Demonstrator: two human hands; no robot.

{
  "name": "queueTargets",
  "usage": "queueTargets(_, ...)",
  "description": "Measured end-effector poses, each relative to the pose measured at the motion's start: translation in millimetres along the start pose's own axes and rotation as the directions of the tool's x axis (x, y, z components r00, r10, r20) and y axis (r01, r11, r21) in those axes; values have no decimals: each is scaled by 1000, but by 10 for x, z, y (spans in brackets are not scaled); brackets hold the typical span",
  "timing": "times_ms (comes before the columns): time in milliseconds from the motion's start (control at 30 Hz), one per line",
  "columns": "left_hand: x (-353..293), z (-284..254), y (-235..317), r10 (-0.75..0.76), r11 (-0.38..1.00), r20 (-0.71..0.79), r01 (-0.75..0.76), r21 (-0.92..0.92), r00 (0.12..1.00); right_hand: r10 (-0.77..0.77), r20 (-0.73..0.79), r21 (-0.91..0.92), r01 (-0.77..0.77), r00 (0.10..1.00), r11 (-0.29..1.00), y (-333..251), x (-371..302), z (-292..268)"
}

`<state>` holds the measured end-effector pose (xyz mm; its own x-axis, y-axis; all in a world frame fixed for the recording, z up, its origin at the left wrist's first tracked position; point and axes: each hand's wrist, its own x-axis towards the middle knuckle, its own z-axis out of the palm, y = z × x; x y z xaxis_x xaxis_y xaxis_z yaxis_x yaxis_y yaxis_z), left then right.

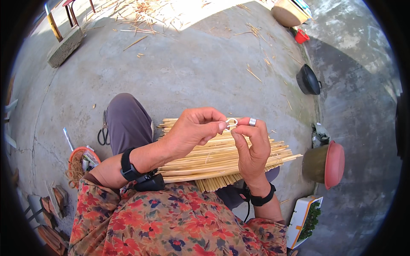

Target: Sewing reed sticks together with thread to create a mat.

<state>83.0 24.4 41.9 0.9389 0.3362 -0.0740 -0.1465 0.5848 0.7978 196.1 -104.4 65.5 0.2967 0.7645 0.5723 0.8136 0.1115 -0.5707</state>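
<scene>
A bundle of straw-coloured stalks (205, 162), laid side by side like a mat, rests across my lap. Above its far part, a small pale loop of cord (232, 122) is held between my two hands. My left hand (197, 128) pinches one side of the loop between thumb and forefinger. On the other side, my right hand (253, 147), with a ring on one finger, grips the loop in its fingertips. Whether the cord is tied to any stalk cannot be seen.
Scissors (103, 135) lie by my left knee, near an orange basket (76, 154) holding twine. To the right stand a pink basin (335, 165), a black basin (307, 80) and a white planter box (294, 228). A concrete block (65, 48) sits at the far left.
</scene>
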Motion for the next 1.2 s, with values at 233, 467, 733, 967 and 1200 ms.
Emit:
queueTargets(233, 69, -59, -6, 210, 941, 124, -235, 245, 970, 512, 120, 553, -486, 850, 676, -84, 14, 29)
queueTargets(467, 94, -91, 47, 396, 436, 418, -568, 698, 817, 538, 244, 609, -560, 807, 562, 10, -7, 0)
queueTargets(733, 76, -69, -7, 417, 357, 392, -544, 759, 820, 575, 277, 526, -623, 769, 579, 30, -8, -17)
queueTargets(967, 80, -69, -43, 461, 337, 360, -535, 774, 811, 611, 261, 597, -623, 747, 506, -75, 35, -43)
queueTargets(1200, 63, -37, -44, 507, 376, 289, -510, 774, 812, 591, 197, 600, -573, 782, 558, -52, -31, -18)
